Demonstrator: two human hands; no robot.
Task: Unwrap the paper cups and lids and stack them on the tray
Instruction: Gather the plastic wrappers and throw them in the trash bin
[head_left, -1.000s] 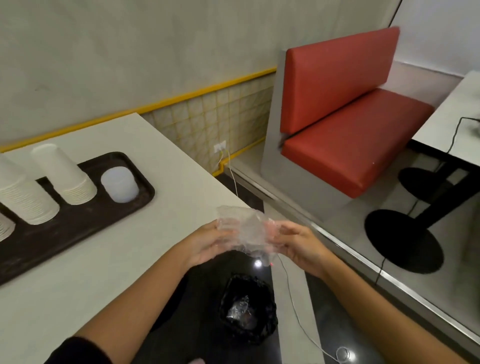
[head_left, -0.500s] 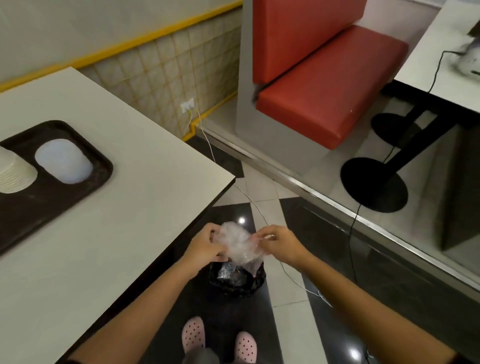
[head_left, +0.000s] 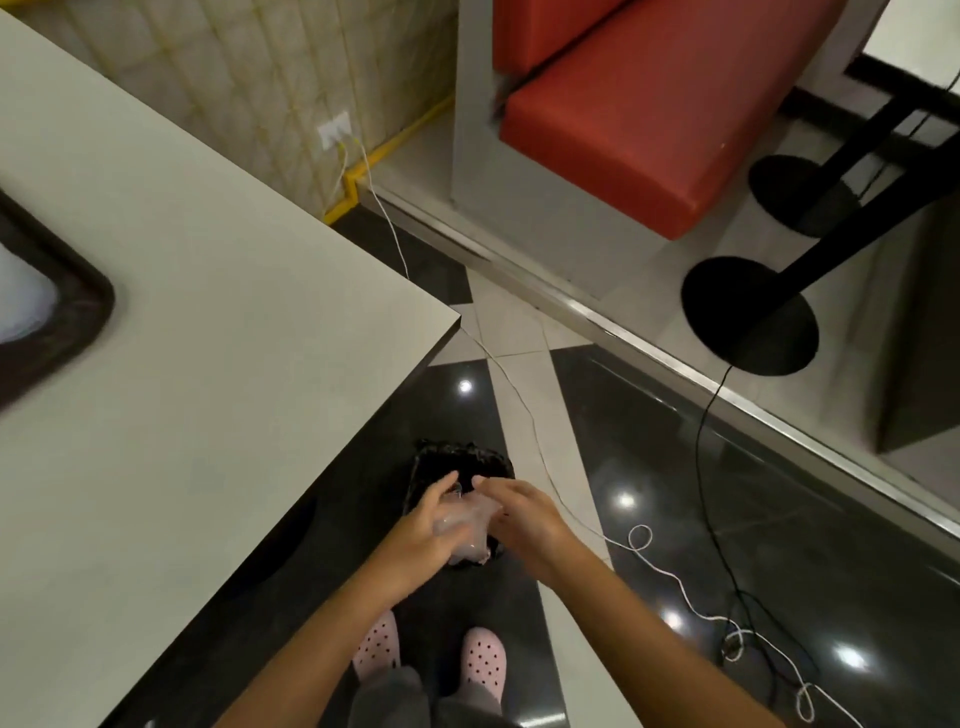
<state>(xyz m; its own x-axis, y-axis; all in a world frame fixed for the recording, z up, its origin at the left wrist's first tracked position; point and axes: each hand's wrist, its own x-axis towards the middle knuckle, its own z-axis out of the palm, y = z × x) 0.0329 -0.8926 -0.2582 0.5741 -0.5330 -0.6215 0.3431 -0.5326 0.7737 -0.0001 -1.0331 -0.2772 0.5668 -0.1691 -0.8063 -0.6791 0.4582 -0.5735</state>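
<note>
Head view, looking down. Low in the centre of the frame, a crumpled clear plastic wrap (head_left: 464, 522) is squeezed between both hands, directly above a black-lined bin (head_left: 457, 460) on the floor. The left hand (head_left: 415, 535) curls around the wrap and grips it. The right hand (head_left: 524, 522) presses it with nearly straight fingers. At the far left edge, a corner of the dark tray (head_left: 78, 317) rests on the table (head_left: 234, 312), holding a pale shape (head_left: 18, 296), probably lids. The step appears to be discarding the wrapper. The next move likely calls for both hands to release it into the bin.
</note>
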